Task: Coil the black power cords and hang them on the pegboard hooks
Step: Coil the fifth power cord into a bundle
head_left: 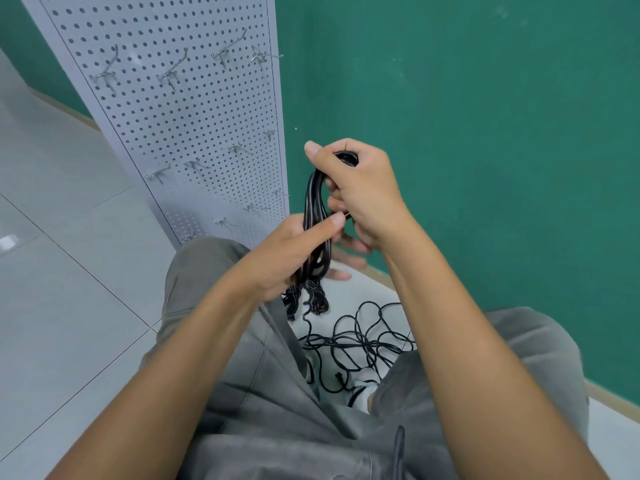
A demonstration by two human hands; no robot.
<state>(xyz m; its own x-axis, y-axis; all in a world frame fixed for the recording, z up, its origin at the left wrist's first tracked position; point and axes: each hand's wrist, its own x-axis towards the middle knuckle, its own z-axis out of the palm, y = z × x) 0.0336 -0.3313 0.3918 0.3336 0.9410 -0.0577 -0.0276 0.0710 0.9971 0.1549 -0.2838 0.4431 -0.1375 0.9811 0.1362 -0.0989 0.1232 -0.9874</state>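
1. Head view, biggest first: green wall [485, 133] fills the right and top; grey tiled floor [62, 271] takes the left side.
2. White pegboard [180, 109] runs from top left down toward centre, ending behind the person's left knee. Green wall sits on both sides of it.
3. Grey trousers [277, 410] cover the bottom middle, knees apart, floor visible between them.
4. Loose black cord [360, 341] lies tangled on the floor between the knees, below the hands. One strand rises from it to the bundle.
5. Coiled cord bundle [315, 216] is held upright in front of the wall, just right of the pegboard's lower edge. Long narrow loops; the bottom ends hang out under the left hand.
6. Right hand [360, 192] grips the top of the bundle: fingers curled round the upper loop, thumb sticking out to the upper left.
7. Left hand [294, 251] grips the lower half: thumb pressed across the front of the strands, fingers wrapped behind with tips showing out to the right.
8. Metal hooks [169, 76] stick out of the pegboard, one row near the top and more scattered lower down. None of the visible ones carries a cord.
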